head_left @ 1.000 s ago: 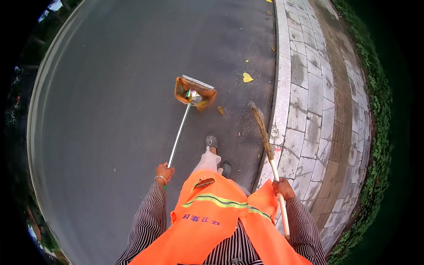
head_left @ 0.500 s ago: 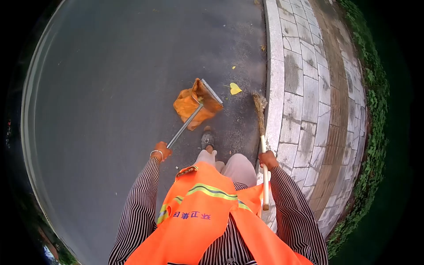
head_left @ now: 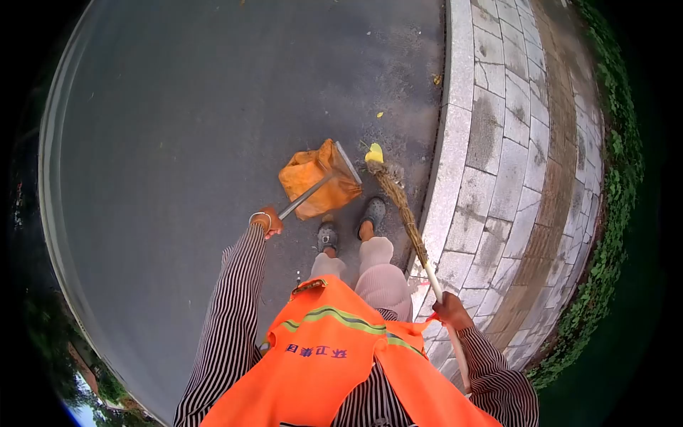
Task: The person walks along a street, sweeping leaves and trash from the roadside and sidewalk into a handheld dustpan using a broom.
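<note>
Left hand: your left hand point(head_left: 267, 222) is closed around the grey handle point(head_left: 307, 196) of the orange scoop bag point(head_left: 313, 186); a pale bracelet point(head_left: 259, 215) circles your wrist.
Scoop bag: ahead and to the right of your left hand, its straight metal edge point(head_left: 348, 163) facing the broom's bristle end.
Right hand: your right hand point(head_left: 452, 312) grips the pale shaft of the broom point(head_left: 405, 213).
Broom: slanting forward and leftward from your right hand, bristles at the yellow leaf point(head_left: 374, 153); you cannot tell whether they touch it.
Small leaf: the small yellow leaf point(head_left: 380, 114) lies farther ahead of both hands.
Shoes: your grey shoes point(head_left: 373, 212) are between the hands, farther forward.
Curb: the stone curb point(head_left: 458, 128) runs ahead of your right hand, beside the paving slabs point(head_left: 491, 206).
</note>
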